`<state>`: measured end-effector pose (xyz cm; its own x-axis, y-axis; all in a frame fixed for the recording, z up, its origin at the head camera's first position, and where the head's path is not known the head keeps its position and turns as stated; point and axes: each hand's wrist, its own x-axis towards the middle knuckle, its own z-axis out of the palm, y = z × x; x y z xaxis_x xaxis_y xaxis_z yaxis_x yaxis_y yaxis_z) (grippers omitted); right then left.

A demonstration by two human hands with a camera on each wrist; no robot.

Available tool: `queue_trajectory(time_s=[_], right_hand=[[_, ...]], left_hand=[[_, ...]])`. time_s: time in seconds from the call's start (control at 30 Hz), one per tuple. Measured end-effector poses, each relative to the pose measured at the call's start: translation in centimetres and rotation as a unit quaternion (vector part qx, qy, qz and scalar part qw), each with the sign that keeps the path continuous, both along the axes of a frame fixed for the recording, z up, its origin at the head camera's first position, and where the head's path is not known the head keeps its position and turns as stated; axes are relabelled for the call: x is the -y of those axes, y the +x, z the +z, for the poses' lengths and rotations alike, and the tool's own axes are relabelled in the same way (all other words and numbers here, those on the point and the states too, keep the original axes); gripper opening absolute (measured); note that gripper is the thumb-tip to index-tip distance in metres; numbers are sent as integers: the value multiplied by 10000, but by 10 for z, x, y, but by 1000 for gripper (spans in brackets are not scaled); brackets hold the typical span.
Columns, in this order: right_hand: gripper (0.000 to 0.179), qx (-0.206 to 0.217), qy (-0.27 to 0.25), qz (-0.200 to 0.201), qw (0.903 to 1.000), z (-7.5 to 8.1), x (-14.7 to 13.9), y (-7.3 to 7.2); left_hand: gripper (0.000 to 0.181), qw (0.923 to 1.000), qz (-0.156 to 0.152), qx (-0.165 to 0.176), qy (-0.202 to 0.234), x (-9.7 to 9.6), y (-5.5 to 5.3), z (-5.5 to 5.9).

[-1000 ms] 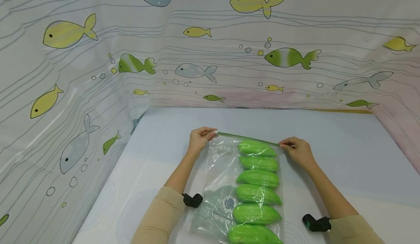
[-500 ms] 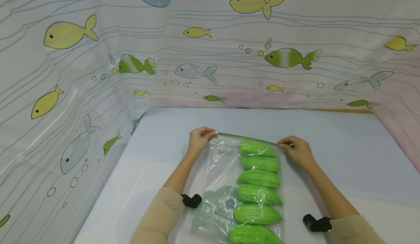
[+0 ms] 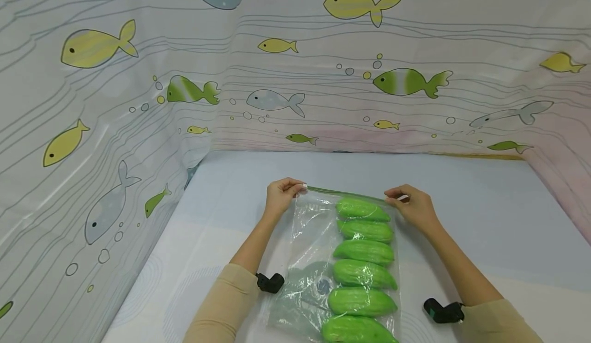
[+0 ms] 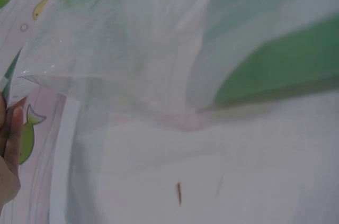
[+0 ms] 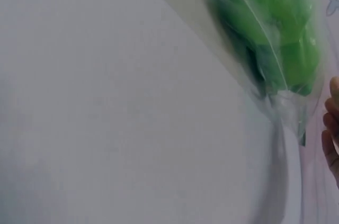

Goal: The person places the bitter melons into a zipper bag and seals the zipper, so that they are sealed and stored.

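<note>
A clear plastic zip bag [image 3: 307,230] stretches toward me, its mouth edged by a green zip strip [image 3: 343,193]. Inside, along the right side, several light green, ridged, cucumber-like vegetables [image 3: 365,250] are stacked in a column; the bag's left part is flat. My left hand [image 3: 280,197] pinches the strip's left end, beside a small white piece [image 3: 304,186]. Thumb and forefinger of my right hand [image 3: 415,207] pinch the strip near its right end. In the left wrist view, my left hand [image 4: 10,150] holds the bag's corner. The right wrist view shows my right fingers [image 5: 330,123] beside the bag [image 5: 291,107].
A pale table [image 3: 461,189] lies under the bag. Behind it and to the left hangs a sheet [image 3: 332,86] printed with fish. Black wrist devices sit at the left cuff [image 3: 271,282] and right cuff [image 3: 444,311]. A small brown mark [image 4: 179,193] shows below the bag.
My right hand has moved a little to the left along the green strip, away from the right corner. My left hand, the bag and the vegetables have stayed put.
</note>
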<state>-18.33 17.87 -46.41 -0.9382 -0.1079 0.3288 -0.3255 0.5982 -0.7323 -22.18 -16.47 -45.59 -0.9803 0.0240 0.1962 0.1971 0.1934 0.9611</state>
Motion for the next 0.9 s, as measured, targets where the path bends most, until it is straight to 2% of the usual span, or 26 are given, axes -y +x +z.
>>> queue_trajectory(time_s=[0.27,0.5,0.57,0.9], right_hand=[[18,-54,-133,404,9991,16,16,-2],[20,20,-131,750,9971,27,31,-5],[21,-11,-119,889,9960,30,36,-6],[19,-137,-232,1344,9906,36,58,-13]], left_hand=[[14,9999,-79,75,56,0,2,3],[13,9995,-281,98,-67,-3,18,29],[14,9994,-296,147,-90,-3,19,31],[15,9988,-434,169,-167,-2,19,32]])
